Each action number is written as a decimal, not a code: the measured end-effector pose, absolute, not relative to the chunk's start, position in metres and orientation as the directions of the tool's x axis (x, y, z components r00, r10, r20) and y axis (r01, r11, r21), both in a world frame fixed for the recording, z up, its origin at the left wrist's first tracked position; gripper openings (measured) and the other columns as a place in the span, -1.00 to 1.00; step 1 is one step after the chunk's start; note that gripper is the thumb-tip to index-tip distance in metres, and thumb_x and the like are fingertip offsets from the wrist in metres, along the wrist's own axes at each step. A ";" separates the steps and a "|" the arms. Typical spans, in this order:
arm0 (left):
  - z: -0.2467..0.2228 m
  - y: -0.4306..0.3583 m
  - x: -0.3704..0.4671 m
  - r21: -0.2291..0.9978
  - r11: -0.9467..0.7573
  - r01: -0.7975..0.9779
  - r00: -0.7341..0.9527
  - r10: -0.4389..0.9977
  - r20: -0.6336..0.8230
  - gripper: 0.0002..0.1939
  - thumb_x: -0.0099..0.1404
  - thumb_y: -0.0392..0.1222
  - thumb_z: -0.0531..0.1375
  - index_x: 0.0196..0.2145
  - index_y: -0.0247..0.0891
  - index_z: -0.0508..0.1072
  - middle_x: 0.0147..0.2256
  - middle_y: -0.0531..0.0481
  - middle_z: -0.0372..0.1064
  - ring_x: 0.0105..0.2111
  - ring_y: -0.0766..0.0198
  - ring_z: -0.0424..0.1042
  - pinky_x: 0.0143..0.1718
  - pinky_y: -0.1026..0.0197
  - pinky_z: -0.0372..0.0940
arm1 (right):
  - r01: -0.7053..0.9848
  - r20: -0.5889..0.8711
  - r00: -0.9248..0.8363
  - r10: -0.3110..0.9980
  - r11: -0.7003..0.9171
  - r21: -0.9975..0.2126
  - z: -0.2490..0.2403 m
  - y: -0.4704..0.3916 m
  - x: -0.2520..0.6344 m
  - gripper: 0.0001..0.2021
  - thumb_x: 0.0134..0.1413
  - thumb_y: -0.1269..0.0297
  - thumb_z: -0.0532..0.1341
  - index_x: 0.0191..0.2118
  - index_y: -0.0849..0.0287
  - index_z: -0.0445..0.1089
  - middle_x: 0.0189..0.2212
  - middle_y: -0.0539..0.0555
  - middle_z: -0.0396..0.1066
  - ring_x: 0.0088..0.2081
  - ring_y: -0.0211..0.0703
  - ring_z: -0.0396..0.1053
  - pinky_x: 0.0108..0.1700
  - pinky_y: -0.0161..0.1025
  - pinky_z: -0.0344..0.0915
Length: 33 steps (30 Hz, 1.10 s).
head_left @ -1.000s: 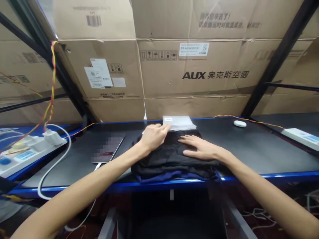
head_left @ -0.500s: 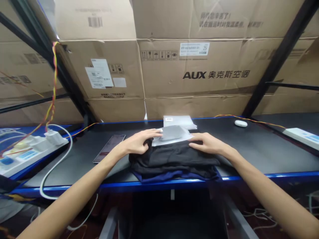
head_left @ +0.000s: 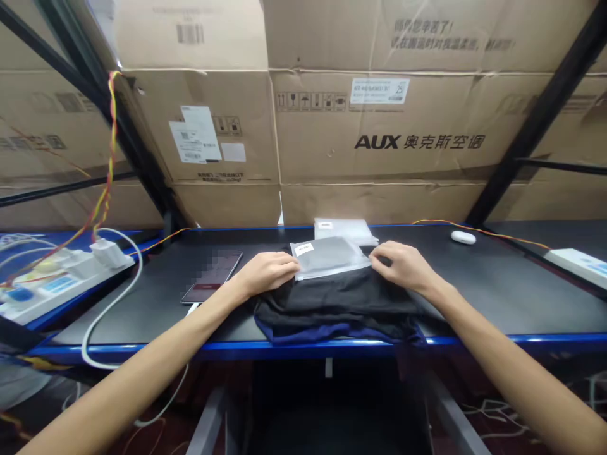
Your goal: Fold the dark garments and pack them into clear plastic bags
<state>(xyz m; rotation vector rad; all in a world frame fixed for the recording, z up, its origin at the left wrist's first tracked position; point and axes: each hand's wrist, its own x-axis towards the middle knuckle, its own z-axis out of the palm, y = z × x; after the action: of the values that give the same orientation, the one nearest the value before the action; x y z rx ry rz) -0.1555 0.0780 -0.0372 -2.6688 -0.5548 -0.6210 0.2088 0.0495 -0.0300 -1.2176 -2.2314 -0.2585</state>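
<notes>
Head view shows the left hand (head_left: 270, 273) and right hand (head_left: 403, 264) pinching opposite ends of one clear packet (head_left: 331, 256) over black cloth (head_left: 332, 302); the far packets (head_left: 351, 230) lie unheld. Whether it is sealed cannot be told.

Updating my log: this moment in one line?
left hand: pinches bag | right hand: pinches bag | bag: over cloth | phone: left of cloth

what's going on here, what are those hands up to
The person's left hand and right hand hold a labelled clear plastic bag by its near corners, over black cloth with dark blue cloth showing below. More plastic bags lie just behind. A phone rests to the left.
</notes>
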 end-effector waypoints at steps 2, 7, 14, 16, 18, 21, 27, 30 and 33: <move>-0.038 0.077 -0.155 -0.201 -0.864 0.461 0.808 0.315 0.498 -0.80 0.48 -0.21 0.06 -0.18 -0.22 0.50 -0.15 -0.02 0.55 -0.18 0.25 0.55 -0.14 0.27 0.37 | 0.744 0.589 -0.515 0.623 0.666 -0.053 -0.028 0.047 0.195 -0.80 0.25 0.30 0.13 -0.27 0.12 0.52 -0.29 0.10 0.57 -0.24 -0.08 0.49 -0.15 -0.20 0.36; -0.037 0.073 -0.151 -0.033 -0.841 0.540 0.721 0.442 0.534 -0.84 0.42 -0.23 0.11 -0.20 -0.21 0.51 -0.22 0.01 0.56 -0.24 0.28 0.55 -0.23 0.33 0.34 | 0.552 0.519 -0.754 0.403 0.817 0.166 -0.019 0.043 0.145 -0.80 0.33 0.27 0.14 -0.17 0.17 0.51 -0.27 0.12 0.56 -0.21 -0.10 0.48 -0.14 -0.22 0.35; -0.035 0.068 -0.144 0.054 -0.804 0.592 0.649 0.515 0.559 -0.87 0.35 -0.22 0.15 -0.29 -0.22 0.50 -0.30 0.02 0.55 -0.33 0.30 0.53 -0.31 0.33 0.31 | 0.503 0.453 -0.846 0.282 0.707 0.498 -0.027 0.049 0.092 -0.73 0.41 0.28 0.05 -0.24 0.23 0.45 -0.41 0.08 0.49 -0.34 -0.14 0.37 -0.36 -0.21 0.16; -0.036 0.068 -0.143 0.052 -0.804 0.593 0.650 0.515 0.559 -0.87 0.35 -0.22 0.14 -0.29 -0.22 0.50 -0.31 0.02 0.54 -0.34 0.30 0.53 -0.33 0.33 0.30 | 0.492 0.473 -0.850 0.232 0.673 0.552 -0.031 0.051 0.087 -0.75 0.40 0.34 0.04 -0.24 0.22 0.45 -0.44 0.04 0.47 -0.38 -0.17 0.33 -0.40 -0.21 0.09; -0.037 0.069 -0.144 0.049 -0.804 0.593 0.652 0.515 0.556 -0.87 0.35 -0.22 0.14 -0.29 -0.23 0.49 -0.31 0.02 0.53 -0.34 0.29 0.53 -0.33 0.33 0.30 | 0.481 0.485 -0.852 0.196 0.657 0.581 -0.033 0.053 0.085 -0.76 0.38 0.41 0.04 -0.22 0.23 0.45 -0.46 0.02 0.45 -0.41 -0.19 0.30 -0.41 -0.20 0.06; -0.038 0.070 -0.145 0.028 -0.808 0.589 0.670 0.507 0.542 -0.85 0.37 -0.22 0.12 -0.29 -0.23 0.49 -0.31 0.01 0.52 -0.34 0.30 0.52 -0.34 0.34 0.30 | 0.466 0.477 -0.861 0.177 0.650 0.600 -0.035 0.053 0.086 -0.77 0.37 0.44 0.03 -0.16 0.26 0.45 -0.42 0.03 0.47 -0.40 -0.19 0.29 -0.41 -0.19 0.07; -0.036 0.070 -0.145 -0.053 -0.834 0.549 0.735 0.451 0.506 -0.80 0.42 -0.25 0.05 -0.26 -0.21 0.48 -0.24 -0.01 0.53 -0.31 0.30 0.53 -0.34 0.36 0.30 | 0.478 0.508 -0.849 0.146 0.620 0.622 -0.037 0.050 0.099 -0.83 0.33 0.45 0.09 -0.20 0.26 0.44 -0.42 0.03 0.45 -0.42 -0.20 0.27 -0.42 -0.18 0.05; -0.036 0.072 -0.148 -0.042 -0.838 0.544 0.737 0.453 0.502 -0.75 0.43 -0.28 0.00 -0.23 -0.19 0.48 -0.21 -0.01 0.53 -0.28 0.31 0.53 -0.30 0.37 0.31 | 0.505 0.541 -0.829 0.142 0.606 0.615 -0.036 0.048 0.112 -0.85 0.31 0.43 0.12 -0.24 0.25 0.44 -0.46 0.01 0.43 -0.43 -0.20 0.26 -0.41 -0.18 0.05; -0.035 0.077 -0.153 -0.013 -0.823 0.568 0.709 0.481 0.515 -0.73 0.42 -0.31 -0.01 -0.20 -0.18 0.48 -0.21 -0.01 0.53 -0.28 0.31 0.53 -0.28 0.36 0.33 | 0.549 0.580 -0.800 0.154 0.580 0.603 -0.032 0.046 0.131 -0.83 0.32 0.39 0.13 -0.29 0.23 0.44 -0.47 0.00 0.43 -0.43 -0.21 0.28 -0.39 -0.19 0.05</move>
<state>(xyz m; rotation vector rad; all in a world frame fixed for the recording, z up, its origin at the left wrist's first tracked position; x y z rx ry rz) -0.1527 0.0766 -0.0353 -2.7444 -0.8497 -0.7561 0.1307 0.0455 -0.0319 -0.5613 -2.3402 -1.1218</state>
